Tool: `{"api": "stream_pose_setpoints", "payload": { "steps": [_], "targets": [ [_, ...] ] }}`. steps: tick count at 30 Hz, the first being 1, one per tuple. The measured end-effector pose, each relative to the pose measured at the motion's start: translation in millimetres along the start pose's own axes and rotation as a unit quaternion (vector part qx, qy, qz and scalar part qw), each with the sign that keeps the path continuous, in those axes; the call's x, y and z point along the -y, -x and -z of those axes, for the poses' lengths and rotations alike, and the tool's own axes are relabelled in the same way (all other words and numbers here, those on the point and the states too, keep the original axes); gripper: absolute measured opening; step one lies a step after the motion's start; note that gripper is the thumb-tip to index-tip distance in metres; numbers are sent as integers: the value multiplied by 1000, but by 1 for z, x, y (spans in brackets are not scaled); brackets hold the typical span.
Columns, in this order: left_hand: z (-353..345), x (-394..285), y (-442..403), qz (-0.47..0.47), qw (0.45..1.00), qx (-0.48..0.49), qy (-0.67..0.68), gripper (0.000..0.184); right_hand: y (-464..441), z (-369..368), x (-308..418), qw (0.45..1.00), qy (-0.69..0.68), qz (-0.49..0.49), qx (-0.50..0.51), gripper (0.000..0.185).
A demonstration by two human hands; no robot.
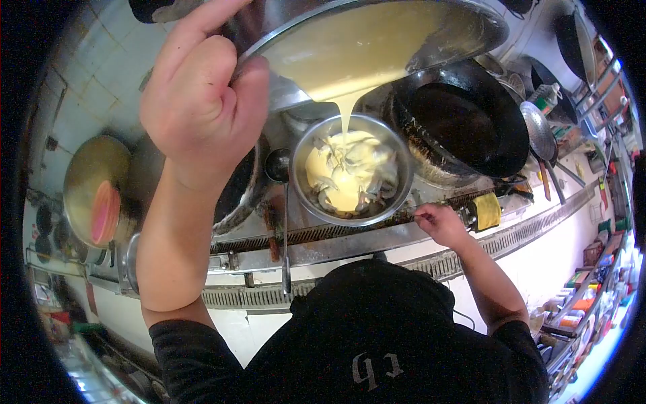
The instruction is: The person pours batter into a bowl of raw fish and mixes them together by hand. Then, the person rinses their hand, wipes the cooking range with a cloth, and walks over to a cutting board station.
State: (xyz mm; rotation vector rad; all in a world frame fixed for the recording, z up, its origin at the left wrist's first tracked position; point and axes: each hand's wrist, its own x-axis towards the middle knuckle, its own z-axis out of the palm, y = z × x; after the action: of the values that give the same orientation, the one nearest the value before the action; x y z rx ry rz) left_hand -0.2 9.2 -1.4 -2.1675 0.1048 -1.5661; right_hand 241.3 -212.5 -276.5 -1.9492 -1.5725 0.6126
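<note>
Batter (356,44): pale yellow, smooth, runny | head view: falls in one stream from tilted basin (464,37) onto greyish pieces (381,174) in steel bowl (402,155), near stove counter's (336,249) front edge | left hand (202,94): fingers bent, clamping basin's rim | right hand (441,224): fingers bunched by front edge, can't tell if pinching anything

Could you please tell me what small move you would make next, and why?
I would probably bring the right hand to the rim of the lower bowl to steady it: the left hand grips the tilted bowl above, pale yellow liquid streams down into the lower bowl, and the right hand is nearby, not gripping it.
</note>
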Motion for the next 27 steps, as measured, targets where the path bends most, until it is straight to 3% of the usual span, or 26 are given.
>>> {"api": "stream_pose_setpoints", "payload": {
  "steps": [2,5,9,10,11,12,13,14,24,26,27],
  "targets": [
    [-6,7,5,-34,998,-46,20,24,-1,0,1,1000,7,4,1,12],
    [-3,-14,-8,20,999,-35,-10,24,-1,0,1,1000,3,5,2,12],
    [-27,9,13,-17,998,-52,29,24,-2,-1,-1,1000,-5,-2,10,12],
    [-58,16,23,11,959,-245,139,24,-3,0,1,1000,2,4,11,12],
    [-74,19,29,40,871,-425,242,24,-3,1,2,1000,8,10,12,12],
    [-56,16,23,39,871,-425,242,24,-3,0,2,1000,8,10,12,12],
    [-23,9,13,8,964,-233,130,25,-3,0,1,1000,8,10,12,11],
    [-3,4,5,-24,999,-28,10,25,-3,-1,0,1000,8,9,13,11],
    [-18,1,8,-7,999,-11,29,26,-1,2,5,1000,5,8,7,12],
    [-69,17,30,38,926,-338,163,27,-1,1,5,1000,8,12,3,12],
    [-52,13,24,38,926,-338,163,27,-1,1,4,1000,8,12,3,12]
  ]
}}
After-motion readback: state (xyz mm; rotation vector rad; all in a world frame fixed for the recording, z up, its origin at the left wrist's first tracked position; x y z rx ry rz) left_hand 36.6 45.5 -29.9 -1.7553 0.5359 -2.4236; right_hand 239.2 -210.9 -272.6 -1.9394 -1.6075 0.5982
